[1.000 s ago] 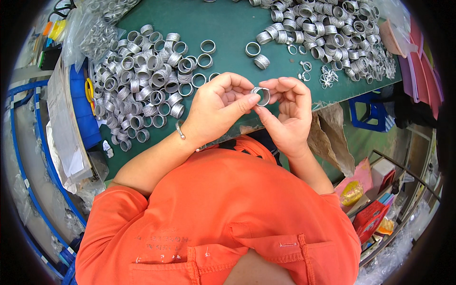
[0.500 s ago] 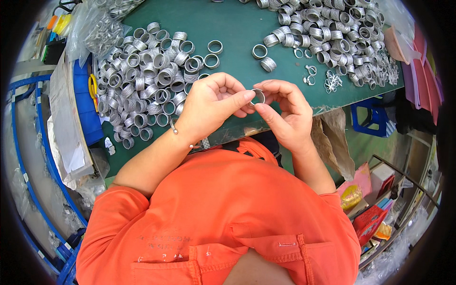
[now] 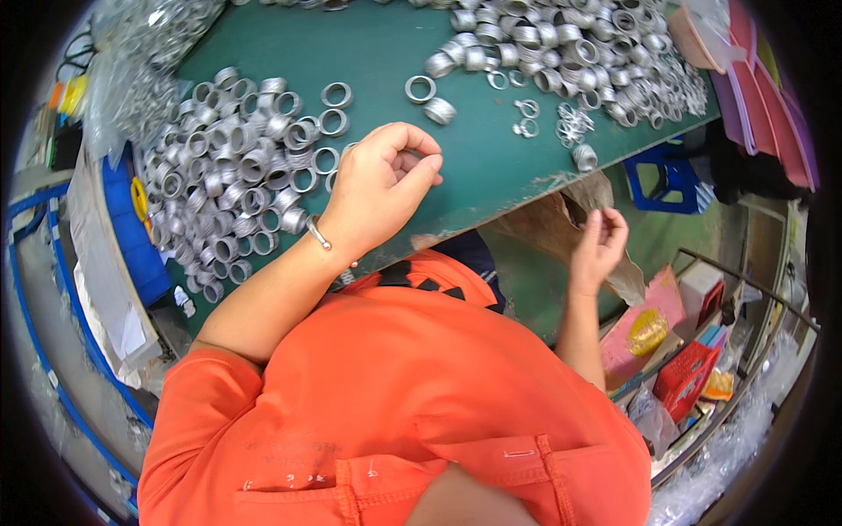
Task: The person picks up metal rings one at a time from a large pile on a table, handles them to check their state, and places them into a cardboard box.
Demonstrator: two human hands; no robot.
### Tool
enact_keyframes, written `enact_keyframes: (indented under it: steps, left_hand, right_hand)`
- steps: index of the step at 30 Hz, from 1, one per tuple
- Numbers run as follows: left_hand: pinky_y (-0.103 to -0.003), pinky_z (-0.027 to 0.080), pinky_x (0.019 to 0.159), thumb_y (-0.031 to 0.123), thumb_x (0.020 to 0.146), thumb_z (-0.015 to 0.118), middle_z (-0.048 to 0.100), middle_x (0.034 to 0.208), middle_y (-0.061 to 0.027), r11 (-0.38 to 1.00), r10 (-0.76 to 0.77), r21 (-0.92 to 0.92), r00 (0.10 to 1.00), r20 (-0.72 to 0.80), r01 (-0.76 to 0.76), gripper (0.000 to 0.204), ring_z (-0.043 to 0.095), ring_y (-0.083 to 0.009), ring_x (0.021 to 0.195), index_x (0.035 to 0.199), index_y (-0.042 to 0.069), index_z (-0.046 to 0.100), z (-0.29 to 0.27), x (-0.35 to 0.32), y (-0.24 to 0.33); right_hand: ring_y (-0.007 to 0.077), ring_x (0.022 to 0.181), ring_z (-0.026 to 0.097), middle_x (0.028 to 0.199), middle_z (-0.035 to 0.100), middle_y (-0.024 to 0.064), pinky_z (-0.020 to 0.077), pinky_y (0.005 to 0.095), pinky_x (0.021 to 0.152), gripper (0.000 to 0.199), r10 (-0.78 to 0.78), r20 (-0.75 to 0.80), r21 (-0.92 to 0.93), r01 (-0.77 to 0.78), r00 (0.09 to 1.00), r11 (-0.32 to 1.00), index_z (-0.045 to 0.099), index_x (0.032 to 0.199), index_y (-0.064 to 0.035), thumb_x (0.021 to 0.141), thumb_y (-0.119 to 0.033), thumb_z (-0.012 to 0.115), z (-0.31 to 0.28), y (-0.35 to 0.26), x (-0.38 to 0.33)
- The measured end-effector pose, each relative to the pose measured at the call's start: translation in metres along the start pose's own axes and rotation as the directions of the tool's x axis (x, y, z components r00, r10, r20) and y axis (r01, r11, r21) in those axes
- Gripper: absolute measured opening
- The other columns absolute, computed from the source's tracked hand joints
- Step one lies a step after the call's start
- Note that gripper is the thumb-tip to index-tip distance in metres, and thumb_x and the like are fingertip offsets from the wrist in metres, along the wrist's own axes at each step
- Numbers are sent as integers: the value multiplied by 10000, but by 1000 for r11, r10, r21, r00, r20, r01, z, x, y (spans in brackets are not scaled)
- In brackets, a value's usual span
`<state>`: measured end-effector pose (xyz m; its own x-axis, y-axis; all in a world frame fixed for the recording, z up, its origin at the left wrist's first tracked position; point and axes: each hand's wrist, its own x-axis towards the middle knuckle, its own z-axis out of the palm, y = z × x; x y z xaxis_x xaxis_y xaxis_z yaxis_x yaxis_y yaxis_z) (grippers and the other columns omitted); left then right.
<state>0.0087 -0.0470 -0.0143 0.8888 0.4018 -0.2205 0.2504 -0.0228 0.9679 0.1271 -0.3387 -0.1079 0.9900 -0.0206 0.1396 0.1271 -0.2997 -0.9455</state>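
Green work table (image 3: 491, 175) fills the upper part of the view, and it carries two big heaps of silvery metal rings. The left pile (image 3: 232, 188) lies just off the outer side of the left hand; the right pile (image 3: 570, 53) spreads along the far edge, well away from both hands.

The person in the orange shirt (image 3: 395, 403) leans over the near edge.

Left hand (image 3: 381, 188) is up over the table, fingers curled in with thumb and fingertips drawn close together. Whether a ring sits inside that curl, I cannot tell (the fingers hide it). A thin bracelet (image 3: 317, 233) shows at the wrist.

Right hand (image 3: 598, 245) is off the table altogether, down past the near edge beside a brown bag (image 3: 548, 232), fingers loosely bunched, nothing clearly pinched in them.

So the left is plainly the nearer hand: loose rings (image 3: 326, 160) lie just beyond its knuckles, to its left. Two strays (image 3: 430, 98) sit farther out.
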Motion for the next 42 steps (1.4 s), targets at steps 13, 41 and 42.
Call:
enact_keyframes:
  steps: [13,41,42]
  left_hand:
    - [-206,480,683,11,862,594,589,884,-18,981,70,182,998,3,-69,84,565,-68,756,942,-12,586,-2,2,-3]
    - [-219,491,669,18,880,561,576,1020,-76,1000,0,-12,992,-127,-1,245,592,-102,797,1117,-5,501,-15,-10,5]
    - [-226,498,684,18,881,560,570,1035,-88,999,-10,-50,991,-131,3,258,600,-113,810,1128,-9,491,-16,-13,4]
  right_hand:
    - [303,957,506,1115,521,166,394,366,838,323,-386,-21,-323,359,922,876,533,1093,2,821,-130,647,58,-45,80]
    - [309,826,549,919,579,115,442,407,735,187,-579,535,-18,694,615,719,634,917,-22,793,-153,682,155,-124,9]
    - [304,834,561,929,588,116,450,395,738,179,-579,565,-13,708,588,706,629,912,-21,788,-137,686,158,-123,7]
